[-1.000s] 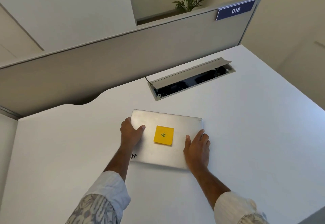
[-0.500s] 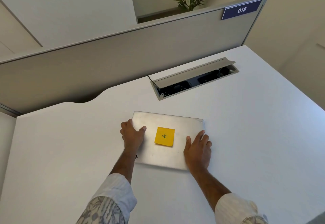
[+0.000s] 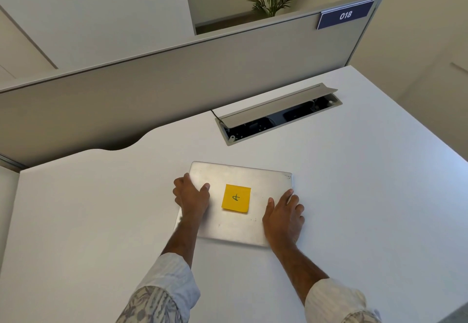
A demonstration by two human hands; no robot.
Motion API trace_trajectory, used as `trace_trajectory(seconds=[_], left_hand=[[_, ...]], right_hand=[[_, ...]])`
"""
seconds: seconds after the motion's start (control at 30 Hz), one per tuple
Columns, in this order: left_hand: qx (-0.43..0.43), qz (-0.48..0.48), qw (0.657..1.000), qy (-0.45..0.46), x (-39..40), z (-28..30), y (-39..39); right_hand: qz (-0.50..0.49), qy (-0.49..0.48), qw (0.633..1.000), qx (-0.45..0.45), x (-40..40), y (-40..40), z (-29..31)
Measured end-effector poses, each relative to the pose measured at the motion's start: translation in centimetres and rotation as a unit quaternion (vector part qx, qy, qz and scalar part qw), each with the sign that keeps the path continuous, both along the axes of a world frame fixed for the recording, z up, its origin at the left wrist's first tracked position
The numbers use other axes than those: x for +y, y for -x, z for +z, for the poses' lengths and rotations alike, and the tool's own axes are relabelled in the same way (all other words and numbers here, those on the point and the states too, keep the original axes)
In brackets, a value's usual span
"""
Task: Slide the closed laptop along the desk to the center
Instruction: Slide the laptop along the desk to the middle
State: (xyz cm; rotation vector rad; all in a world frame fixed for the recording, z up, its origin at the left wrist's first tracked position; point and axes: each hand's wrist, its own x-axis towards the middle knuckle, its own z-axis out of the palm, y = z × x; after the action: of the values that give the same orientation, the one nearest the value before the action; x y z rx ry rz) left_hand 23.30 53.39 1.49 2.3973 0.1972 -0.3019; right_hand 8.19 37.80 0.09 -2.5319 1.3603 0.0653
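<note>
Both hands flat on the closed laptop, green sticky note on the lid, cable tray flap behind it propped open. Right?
One thing is off: the sticky note is yellow, not green, with a handwritten mark on it. The head view shows this. The rest holds: the left hand and right hand rest on the closed laptop, and the cable tray flap behind it is propped open.

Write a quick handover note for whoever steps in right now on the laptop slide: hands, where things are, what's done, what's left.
Left hand: flat on the closed laptop's left edge, thumb on the lid, not clamped.
Right hand: flat on its right edge, fingers spread.
The laptop lies flat on the white desk, a yellow sticky note marked "A" on the lid, in front of the open cable hatch.
Done: both hands placed.
Left: judge whether it sits at the desk's center, nudge if not, then let go.
</note>
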Motion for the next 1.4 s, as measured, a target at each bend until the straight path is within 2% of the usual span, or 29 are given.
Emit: trace_trajectory(seconds=[0.73, 1.0, 1.4], left_hand=[[-0.012, 0.018, 1.000, -0.002, -0.1, -0.6, 0.5], [-0.028, 0.022, 0.992, -0.117, 1.2, -0.6, 1.8], [-0.001, 0.045, 0.992, -0.118, 0.5, -0.4, 1.8]], right_hand=[[0.005, 0.004, 1.000, 0.015, -0.1, -0.1, -0.1], [0.012, -0.009, 0.999, -0.029, -0.6, 1.0, -0.1], [0.002, -0.034, 0.998, -0.050, -0.9, 0.7, -0.1]])
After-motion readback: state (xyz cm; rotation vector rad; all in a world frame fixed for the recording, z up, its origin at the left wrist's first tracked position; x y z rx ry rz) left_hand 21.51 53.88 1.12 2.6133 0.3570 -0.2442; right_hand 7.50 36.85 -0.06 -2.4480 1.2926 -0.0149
